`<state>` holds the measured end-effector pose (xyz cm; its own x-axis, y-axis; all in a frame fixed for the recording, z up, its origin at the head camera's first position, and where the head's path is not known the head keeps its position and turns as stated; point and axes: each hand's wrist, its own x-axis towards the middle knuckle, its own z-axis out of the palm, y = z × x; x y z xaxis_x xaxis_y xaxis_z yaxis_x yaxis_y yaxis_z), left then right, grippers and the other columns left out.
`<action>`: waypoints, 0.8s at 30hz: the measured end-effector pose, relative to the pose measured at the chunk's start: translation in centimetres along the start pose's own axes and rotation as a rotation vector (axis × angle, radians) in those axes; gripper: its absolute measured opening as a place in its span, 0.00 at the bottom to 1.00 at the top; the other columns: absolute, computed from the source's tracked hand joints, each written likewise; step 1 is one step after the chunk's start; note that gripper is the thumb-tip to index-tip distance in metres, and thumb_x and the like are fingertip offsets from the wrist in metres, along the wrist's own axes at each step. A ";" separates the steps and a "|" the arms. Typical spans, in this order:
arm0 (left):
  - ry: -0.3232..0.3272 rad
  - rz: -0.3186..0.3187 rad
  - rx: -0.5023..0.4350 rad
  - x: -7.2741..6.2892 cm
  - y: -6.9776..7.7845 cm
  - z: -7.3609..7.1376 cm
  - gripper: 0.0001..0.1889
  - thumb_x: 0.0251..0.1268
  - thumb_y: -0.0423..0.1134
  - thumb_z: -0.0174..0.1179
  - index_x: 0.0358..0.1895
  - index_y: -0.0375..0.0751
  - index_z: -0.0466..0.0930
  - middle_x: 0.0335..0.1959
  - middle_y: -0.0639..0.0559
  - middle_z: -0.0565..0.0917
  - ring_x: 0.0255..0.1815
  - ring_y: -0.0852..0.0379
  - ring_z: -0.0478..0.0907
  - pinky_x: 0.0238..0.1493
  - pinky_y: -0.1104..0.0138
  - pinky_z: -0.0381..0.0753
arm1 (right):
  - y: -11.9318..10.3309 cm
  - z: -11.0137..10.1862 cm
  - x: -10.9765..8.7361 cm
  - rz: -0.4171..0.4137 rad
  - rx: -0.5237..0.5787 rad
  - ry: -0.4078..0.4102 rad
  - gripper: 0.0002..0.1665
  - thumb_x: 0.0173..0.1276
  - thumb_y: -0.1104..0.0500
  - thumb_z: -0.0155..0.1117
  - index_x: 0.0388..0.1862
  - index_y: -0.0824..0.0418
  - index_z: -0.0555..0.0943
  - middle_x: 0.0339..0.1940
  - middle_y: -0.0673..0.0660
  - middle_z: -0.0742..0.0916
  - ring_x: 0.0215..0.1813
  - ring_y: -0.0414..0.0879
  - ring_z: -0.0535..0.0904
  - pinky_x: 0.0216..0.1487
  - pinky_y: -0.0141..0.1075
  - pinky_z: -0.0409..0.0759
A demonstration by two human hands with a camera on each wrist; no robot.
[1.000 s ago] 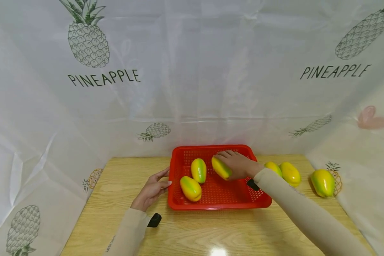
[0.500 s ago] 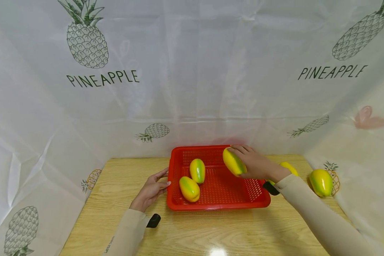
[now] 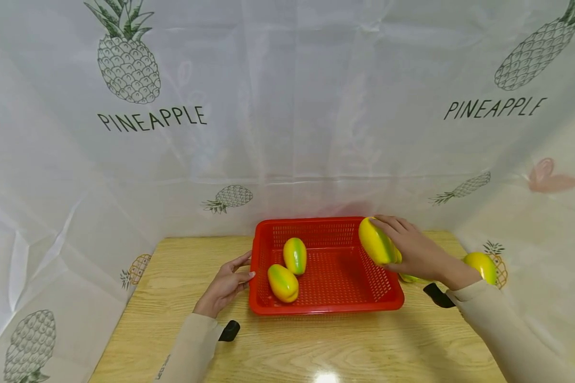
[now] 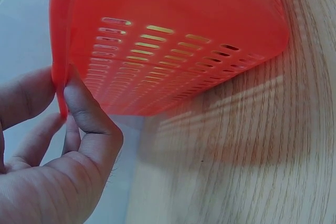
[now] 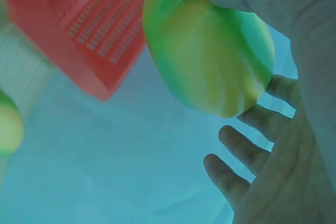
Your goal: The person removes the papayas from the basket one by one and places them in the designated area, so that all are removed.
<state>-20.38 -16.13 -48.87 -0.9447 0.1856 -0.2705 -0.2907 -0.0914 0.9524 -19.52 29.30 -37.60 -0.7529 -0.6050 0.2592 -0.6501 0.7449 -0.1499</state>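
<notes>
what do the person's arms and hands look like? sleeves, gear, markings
Left hand and right hand: both ungloved. Left sleeve and right sleeve: long, beige; small dark lettering on the left one, unreadable. A black piece juts out by each wrist.

1. On the head camera, the right hand (image 3: 414, 250) covers one side of the held fruit (image 3: 376, 242) from me.
2. Past that hand, I get only slivers of other fruit (image 3: 409, 279) on the counter (image 3: 292, 351).
3. The right sleeve (image 3: 498, 324) hides the lower part of the far-right fruit (image 3: 481, 264).
4. I can't read the small lettering (image 3: 163, 367) on the left sleeve (image 3: 189, 346).
5. My left-wrist view cuts off the basket (image 4: 157, 3) at the top.
6. My right-wrist view crops a second fruit (image 5: 8, 124) at its left edge.
</notes>
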 end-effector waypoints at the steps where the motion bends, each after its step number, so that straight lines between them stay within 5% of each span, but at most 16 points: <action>1: 0.000 0.001 0.000 0.0 0.0 0.0 0.36 0.75 0.21 0.55 0.84 0.41 0.61 0.70 0.36 0.65 0.42 0.58 0.80 0.41 0.72 0.83 | 0.1 -0.1 -0.4 -0.007 -0.006 0.015 0.59 0.56 0.58 0.85 0.82 0.67 0.62 0.79 0.66 0.68 0.74 0.68 0.66 0.67 0.68 0.71; 7: 0.008 0.013 -0.005 0.1 -0.3 0.1 0.36 0.74 0.20 0.56 0.83 0.39 0.62 0.69 0.36 0.67 0.41 0.56 0.80 0.40 0.71 0.83 | 1.2 -0.6 -2.7 -0.021 -0.057 0.091 0.64 0.49 0.58 0.89 0.81 0.67 0.63 0.77 0.69 0.70 0.70 0.69 0.69 0.61 0.68 0.74; 24: 0.011 0.000 -0.001 0.2 -0.3 0.0 0.35 0.75 0.21 0.55 0.83 0.43 0.64 0.70 0.38 0.67 0.40 0.57 0.79 0.40 0.72 0.82 | 2.7 0.9 -9.2 0.083 -0.053 0.134 0.68 0.43 0.58 0.91 0.82 0.65 0.63 0.74 0.70 0.72 0.68 0.69 0.71 0.55 0.66 0.75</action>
<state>-20.51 -16.02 -49.19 -0.9464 0.1745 -0.2719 -0.2907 -0.0924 0.9524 -14.45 36.63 -41.25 -0.7809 -0.5004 0.3738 -0.5775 0.8065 -0.1268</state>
